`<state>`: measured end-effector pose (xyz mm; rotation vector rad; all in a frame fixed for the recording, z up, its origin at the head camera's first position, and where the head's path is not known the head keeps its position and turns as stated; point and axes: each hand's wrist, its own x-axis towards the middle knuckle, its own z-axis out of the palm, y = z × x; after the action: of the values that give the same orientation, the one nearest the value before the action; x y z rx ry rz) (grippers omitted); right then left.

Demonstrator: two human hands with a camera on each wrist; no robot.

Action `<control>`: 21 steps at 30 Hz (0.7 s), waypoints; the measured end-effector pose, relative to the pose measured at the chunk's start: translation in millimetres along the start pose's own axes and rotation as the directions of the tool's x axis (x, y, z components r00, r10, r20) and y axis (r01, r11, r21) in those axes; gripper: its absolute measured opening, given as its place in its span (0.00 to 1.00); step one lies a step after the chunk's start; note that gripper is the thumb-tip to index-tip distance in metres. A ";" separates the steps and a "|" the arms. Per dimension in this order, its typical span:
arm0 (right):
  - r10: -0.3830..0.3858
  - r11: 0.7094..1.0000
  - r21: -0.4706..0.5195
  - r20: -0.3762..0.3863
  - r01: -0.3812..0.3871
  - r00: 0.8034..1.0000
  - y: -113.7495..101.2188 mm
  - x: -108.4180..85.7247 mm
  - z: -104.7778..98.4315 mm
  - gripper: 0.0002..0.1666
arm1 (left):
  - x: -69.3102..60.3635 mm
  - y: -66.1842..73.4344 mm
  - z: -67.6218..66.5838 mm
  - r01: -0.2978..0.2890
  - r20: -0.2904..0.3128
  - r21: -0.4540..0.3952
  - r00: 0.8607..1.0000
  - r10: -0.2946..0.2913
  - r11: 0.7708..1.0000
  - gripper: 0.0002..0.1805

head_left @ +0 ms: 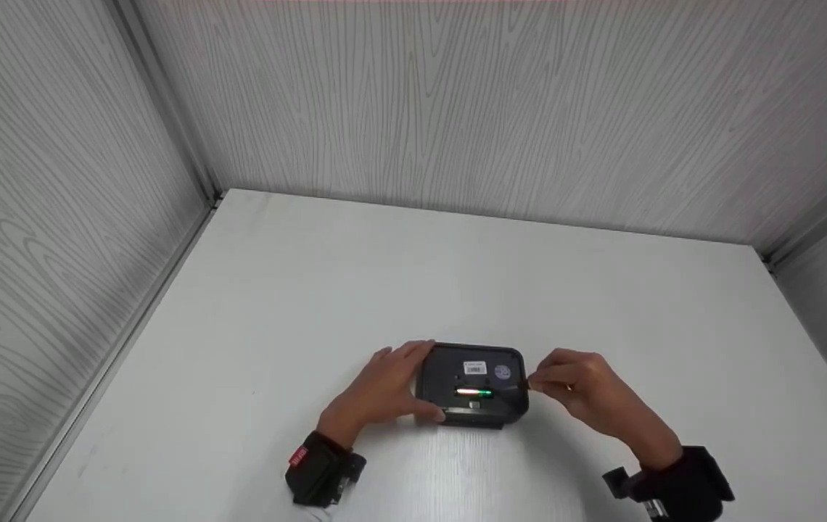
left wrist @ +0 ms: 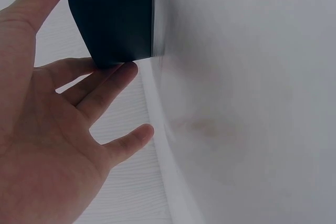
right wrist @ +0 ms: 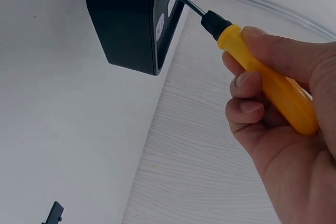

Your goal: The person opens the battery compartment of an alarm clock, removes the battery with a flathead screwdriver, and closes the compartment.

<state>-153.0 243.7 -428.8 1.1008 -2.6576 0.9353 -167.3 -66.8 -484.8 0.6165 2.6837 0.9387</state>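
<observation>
A black box-shaped device lies on the white table, its face with a white label, a round sticker and a green-lit slot turned up. My left hand grips its left side, thumb at the near edge and fingers at the far edge; the left wrist view shows those fingertips against the dark casing. In the right wrist view my right hand holds a screwdriver by its yellow handle, thumb and curled fingers round it. The shaft's tip meets the labelled face of the device, near the green light.
Grey wood-grain panels stand behind the white table and at both sides. A small black part shows at the lower left of the right wrist view. Both wrists wear black camera mounts.
</observation>
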 end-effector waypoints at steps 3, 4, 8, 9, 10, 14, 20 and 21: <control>0.009 1.000 0.006 -0.017 -0.009 1.000 2.6 -2.7 1.4 0.11 | 0.3 0.1 -0.1 0.000 0.000 -0.002 1.000 0.000 1.000 0.59; 0.012 1.000 0.009 -0.022 -0.012 1.000 3.6 -3.6 1.9 0.12 | 0.3 0.2 -0.1 0.001 0.001 -0.002 1.000 -0.001 1.000 0.58; 0.006 0.999 0.043 -0.053 -0.004 0.999 8.7 -7.4 4.1 0.14 | 0.4 0.2 -0.2 0.003 0.004 -0.002 1.000 -0.003 1.000 0.58; -0.002 0.998 0.056 -0.065 0.005 0.998 10.1 -8.2 4.7 0.14 | 0.4 0.1 -0.1 0.002 0.005 -0.002 1.000 -0.002 1.000 0.58; -0.009 0.998 0.068 -0.076 0.014 0.997 11.4 -8.8 5.3 0.14 | 0.2 -0.1 0.0 0.001 0.005 -0.002 1.000 -0.001 1.000 0.58; -0.029 0.993 0.114 -0.113 0.042 0.993 14.9 -10.9 7.1 0.12 | -0.4 -0.5 0.0 -0.007 0.001 0.000 1.000 0.007 1.000 0.59; 0.002 0.987 0.161 -0.141 0.021 0.990 20.4 -14.1 11.6 0.12 | -0.9 0.0 -0.1 -0.004 -0.002 0.011 1.000 0.004 1.000 0.59; 0.008 0.986 0.167 -0.149 0.017 0.989 21.1 -14.8 12.4 0.12 | -0.7 0.1 0.0 -0.002 -0.002 0.014 1.000 0.002 1.000 0.59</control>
<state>-154.9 256.8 -454.1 1.0231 -2.4929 1.2096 -166.7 -67.0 -484.6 0.6220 2.6938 0.9226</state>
